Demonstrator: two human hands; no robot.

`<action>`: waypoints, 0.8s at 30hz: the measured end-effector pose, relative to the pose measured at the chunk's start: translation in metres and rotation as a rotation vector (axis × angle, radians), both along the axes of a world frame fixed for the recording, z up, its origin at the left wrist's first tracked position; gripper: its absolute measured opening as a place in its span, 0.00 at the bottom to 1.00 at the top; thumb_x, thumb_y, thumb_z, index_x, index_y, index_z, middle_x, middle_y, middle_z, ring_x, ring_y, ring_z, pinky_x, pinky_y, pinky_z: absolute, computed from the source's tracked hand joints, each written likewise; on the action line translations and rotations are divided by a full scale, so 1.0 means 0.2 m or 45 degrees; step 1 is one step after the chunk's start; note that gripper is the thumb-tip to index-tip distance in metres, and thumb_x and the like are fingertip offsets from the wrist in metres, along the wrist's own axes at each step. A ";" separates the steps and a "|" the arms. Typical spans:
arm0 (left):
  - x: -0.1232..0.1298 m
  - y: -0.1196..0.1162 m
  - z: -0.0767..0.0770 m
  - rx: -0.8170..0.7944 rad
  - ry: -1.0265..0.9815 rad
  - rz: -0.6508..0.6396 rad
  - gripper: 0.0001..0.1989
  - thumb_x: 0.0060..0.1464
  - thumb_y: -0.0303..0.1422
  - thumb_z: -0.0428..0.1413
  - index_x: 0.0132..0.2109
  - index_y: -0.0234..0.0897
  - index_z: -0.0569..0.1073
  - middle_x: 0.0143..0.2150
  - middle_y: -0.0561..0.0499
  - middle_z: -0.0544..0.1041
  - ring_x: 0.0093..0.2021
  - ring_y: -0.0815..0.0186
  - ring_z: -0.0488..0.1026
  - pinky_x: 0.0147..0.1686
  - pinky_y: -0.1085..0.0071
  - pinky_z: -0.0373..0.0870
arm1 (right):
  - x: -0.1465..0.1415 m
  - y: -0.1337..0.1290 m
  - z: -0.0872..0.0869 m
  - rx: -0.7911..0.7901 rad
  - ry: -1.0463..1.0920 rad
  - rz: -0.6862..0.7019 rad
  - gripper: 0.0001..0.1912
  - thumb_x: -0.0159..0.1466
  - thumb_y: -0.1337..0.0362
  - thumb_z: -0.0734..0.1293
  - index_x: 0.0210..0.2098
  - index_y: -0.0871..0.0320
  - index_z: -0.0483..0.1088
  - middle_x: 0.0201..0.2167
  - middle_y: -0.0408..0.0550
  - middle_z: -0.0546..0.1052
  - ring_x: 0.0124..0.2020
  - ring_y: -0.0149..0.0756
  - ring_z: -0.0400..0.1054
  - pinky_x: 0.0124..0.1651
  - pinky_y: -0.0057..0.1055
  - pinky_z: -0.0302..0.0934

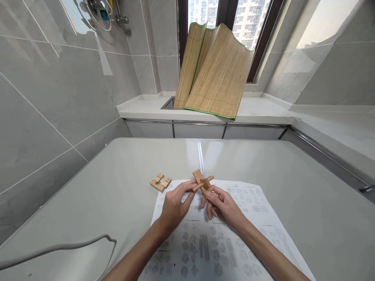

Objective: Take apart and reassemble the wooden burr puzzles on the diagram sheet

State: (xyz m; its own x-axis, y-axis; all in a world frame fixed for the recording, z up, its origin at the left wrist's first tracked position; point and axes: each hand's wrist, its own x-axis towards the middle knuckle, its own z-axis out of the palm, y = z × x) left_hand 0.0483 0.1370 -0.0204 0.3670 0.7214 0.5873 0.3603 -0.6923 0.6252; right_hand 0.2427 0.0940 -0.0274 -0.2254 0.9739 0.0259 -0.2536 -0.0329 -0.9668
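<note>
Several wooden interlocking puzzle pieces [198, 175] are joined crosswise and held above a printed sheet [263, 234]. My left hand [175, 201] pinches the near-left end of a crossing wooden bar between thumb and fingertips. From the right, my right hand [225, 205] grips the lower end of the joined pieces, its thumb on top and its other fingers curled beneath. Some of the joint is hidden by the fingers. Beyond my left hand, more notched wooden pieces [158, 187] lie on the table, arranged around a small gap.
The light table [131, 210] has a seam [200, 152] running away from me. A grey cable [58, 248] lies at the front left. Behind the table, a folded bamboo mat [216, 78] leans on a white ledge [140, 111] by the window. Tiled walls flank both sides.
</note>
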 end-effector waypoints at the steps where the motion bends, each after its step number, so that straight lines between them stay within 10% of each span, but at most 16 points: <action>1: 0.00 0.00 0.00 -0.009 -0.011 0.007 0.10 0.69 0.33 0.55 0.53 0.43 0.78 0.51 0.46 0.84 0.55 0.57 0.81 0.54 0.60 0.79 | 0.00 0.00 0.00 0.001 -0.009 -0.008 0.19 0.71 0.46 0.67 0.44 0.57 0.71 0.31 0.46 0.80 0.19 0.30 0.70 0.25 0.29 0.55; 24: 0.00 0.00 -0.01 0.118 0.040 0.058 0.03 0.69 0.30 0.54 0.47 0.41 0.73 0.43 0.46 0.83 0.43 0.60 0.82 0.38 0.67 0.76 | 0.01 -0.02 0.02 -0.059 0.026 0.093 0.16 0.72 0.49 0.67 0.42 0.57 0.71 0.34 0.49 0.82 0.21 0.31 0.74 0.24 0.28 0.56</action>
State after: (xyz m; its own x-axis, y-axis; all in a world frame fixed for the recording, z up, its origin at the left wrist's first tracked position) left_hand 0.0486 0.1360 -0.0221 0.3542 0.6809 0.6410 0.4114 -0.7291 0.5470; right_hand 0.2450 0.0905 -0.0230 -0.2958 0.9552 -0.0132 -0.2687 -0.0965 -0.9584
